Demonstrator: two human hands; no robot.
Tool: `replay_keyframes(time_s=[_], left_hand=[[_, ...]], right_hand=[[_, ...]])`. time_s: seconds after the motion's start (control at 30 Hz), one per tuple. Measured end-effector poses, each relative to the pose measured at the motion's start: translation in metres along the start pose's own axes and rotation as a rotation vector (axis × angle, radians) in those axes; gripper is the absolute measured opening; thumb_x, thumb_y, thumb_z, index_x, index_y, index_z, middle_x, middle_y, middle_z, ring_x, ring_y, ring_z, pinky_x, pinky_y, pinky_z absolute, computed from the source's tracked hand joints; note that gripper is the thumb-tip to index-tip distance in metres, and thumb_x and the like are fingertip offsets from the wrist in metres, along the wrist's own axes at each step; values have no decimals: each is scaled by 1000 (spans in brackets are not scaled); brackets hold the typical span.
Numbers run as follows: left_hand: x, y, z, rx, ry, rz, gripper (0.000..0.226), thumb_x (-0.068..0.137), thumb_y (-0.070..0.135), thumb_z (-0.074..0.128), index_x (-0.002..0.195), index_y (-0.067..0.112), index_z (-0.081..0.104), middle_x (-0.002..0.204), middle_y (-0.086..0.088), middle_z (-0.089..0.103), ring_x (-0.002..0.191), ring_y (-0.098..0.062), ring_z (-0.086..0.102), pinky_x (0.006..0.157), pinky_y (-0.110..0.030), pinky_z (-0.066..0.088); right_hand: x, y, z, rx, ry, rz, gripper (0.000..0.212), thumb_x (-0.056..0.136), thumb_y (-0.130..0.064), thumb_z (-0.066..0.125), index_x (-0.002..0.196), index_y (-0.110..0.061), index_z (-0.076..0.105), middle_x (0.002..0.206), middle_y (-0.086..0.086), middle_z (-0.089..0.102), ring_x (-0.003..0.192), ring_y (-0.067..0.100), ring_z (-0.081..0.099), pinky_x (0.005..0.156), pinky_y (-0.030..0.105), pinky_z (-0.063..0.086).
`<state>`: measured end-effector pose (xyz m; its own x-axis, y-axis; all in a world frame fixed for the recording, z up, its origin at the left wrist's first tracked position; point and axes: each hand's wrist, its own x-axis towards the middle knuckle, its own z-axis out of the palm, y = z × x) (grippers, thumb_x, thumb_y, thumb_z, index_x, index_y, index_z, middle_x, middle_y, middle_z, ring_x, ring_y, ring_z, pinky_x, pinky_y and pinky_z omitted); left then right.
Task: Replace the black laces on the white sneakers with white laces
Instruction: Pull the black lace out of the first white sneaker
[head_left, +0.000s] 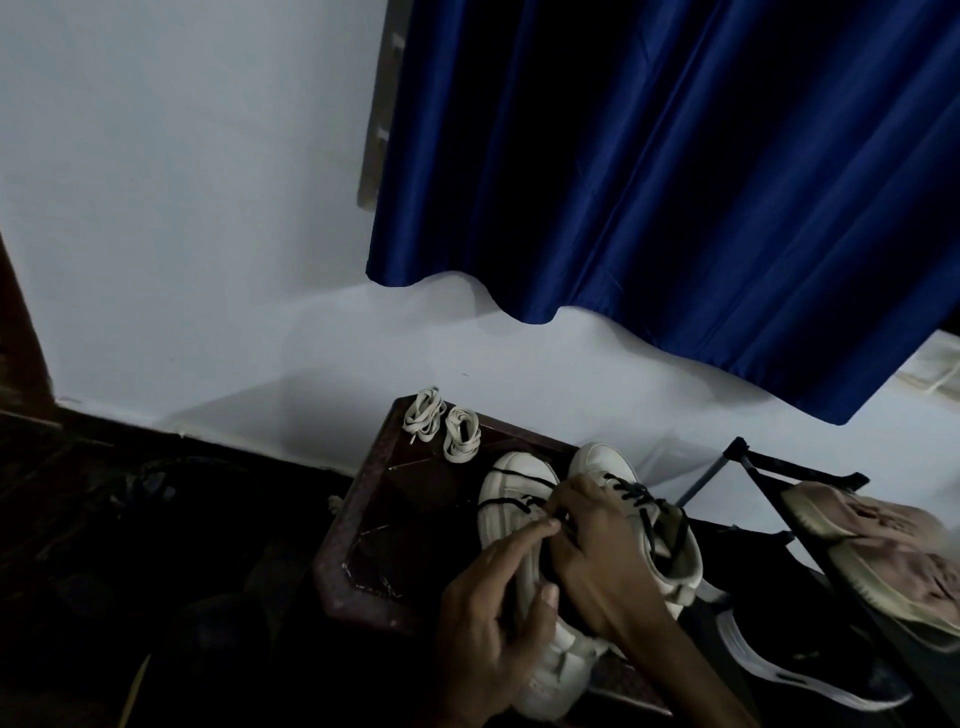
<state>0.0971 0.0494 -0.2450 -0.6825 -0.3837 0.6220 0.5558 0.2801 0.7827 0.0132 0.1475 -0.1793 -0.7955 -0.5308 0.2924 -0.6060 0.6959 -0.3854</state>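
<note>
Your right hand (587, 561) reaches over the nearer white low-top sneaker (511, 483) with its fingers curled, the tips pinching the shoe's thin black lace (524, 477) at the eyelets. Your left hand (493, 618) grips the same shoe. Its thumb presses the side and its index finger lies stretched along the top, the tip meeting your right fingertips at the lace. That lace is loose, with slack loops lying across the toe. The second white sneaker (605, 462) stands just beside it on the right, its black lacing (639, 493) crossed through the eyelets. Both shoes sit on a dark wooden table with a glass top (350, 519). Two coiled bundles of flat white laces (422, 415) lie at its far left corner, well apart from your hands. A blue satin curtain (675, 182) hangs behind, and a black trainer with a white sole (779, 670) lies to the right.
</note>
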Motion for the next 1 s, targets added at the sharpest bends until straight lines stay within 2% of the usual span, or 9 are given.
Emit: replay_keyframes(time_s=[0.17, 0.3, 0.47, 0.53, 0.63, 0.77, 0.83, 0.9, 1.0], left_hand=[[-5, 2, -1, -13, 17, -106, 51, 87, 39, 59, 136, 26, 51, 127, 12, 64, 115, -7, 62, 92, -22, 49], [-3, 4, 0, -39, -14, -154, 45, 90, 39, 57, 130, 20, 60, 126, 16, 64, 120, -4, 59, 95, -22, 48], [7, 7, -2, -162, 4, -341, 32, 83, 48, 63, 110, 32, 69, 80, 9, 71, 78, -4, 67, 71, -16, 48], [11, 5, -3, -184, 5, -371, 32, 78, 49, 67, 104, 30, 69, 79, 4, 71, 75, -8, 67, 67, -18, 48], [18, 1, -7, -109, -25, -380, 37, 70, 49, 73, 97, 26, 61, 74, 1, 66, 69, -15, 63, 66, -28, 50], [27, -4, -14, 88, -140, -295, 26, 67, 41, 69, 82, 24, 56, 65, 10, 54, 60, -11, 54, 60, -24, 45], [26, -3, -14, 113, -165, -286, 25, 69, 41, 67, 83, 25, 55, 65, 9, 56, 58, -10, 55, 57, -22, 45], [23, -2, -13, 36, -154, -307, 24, 73, 43, 65, 88, 27, 56, 72, 6, 61, 63, -11, 60, 61, -19, 47], [20, -5, -14, -61, -171, -305, 31, 77, 45, 64, 103, 29, 58, 85, -3, 67, 72, -15, 64, 65, -22, 50]], right_hand=[[-4, 0, 0, 104, 124, 20, 27, 81, -32, 36, 65, -14, 50, 76, -7, 48, 77, 9, 50, 71, 29, 38], [-6, -1, -2, 114, 123, 63, 28, 84, -31, 38, 67, -16, 53, 79, -8, 50, 81, 7, 50, 76, 30, 40], [-6, 3, 2, -74, 51, 71, 42, 90, -43, 23, 83, -20, 57, 97, -9, 51, 93, 15, 43, 82, 27, 28], [-5, 3, 3, -76, 22, 68, 38, 93, -42, 25, 91, -21, 58, 104, -9, 49, 96, 14, 38, 82, 23, 24], [-1, 1, 2, -62, 4, -21, 40, 95, -42, 24, 98, -20, 58, 108, -9, 46, 97, 10, 34, 86, 22, 27], [-2, 2, -5, 99, 120, 42, 27, 90, -36, 34, 81, -21, 55, 100, -14, 46, 97, 13, 41, 84, 25, 33], [-5, 0, -6, 178, 214, 72, 22, 86, -35, 40, 69, -24, 48, 91, -14, 45, 93, 12, 45, 78, 26, 36], [-6, -2, -6, 227, 261, 92, 28, 89, -38, 46, 64, -25, 45, 87, -13, 46, 91, 11, 48, 76, 26, 39], [-3, 3, -7, 40, 231, 51, 32, 92, -45, 51, 71, -23, 57, 97, -11, 50, 91, 13, 48, 79, 25, 39]])
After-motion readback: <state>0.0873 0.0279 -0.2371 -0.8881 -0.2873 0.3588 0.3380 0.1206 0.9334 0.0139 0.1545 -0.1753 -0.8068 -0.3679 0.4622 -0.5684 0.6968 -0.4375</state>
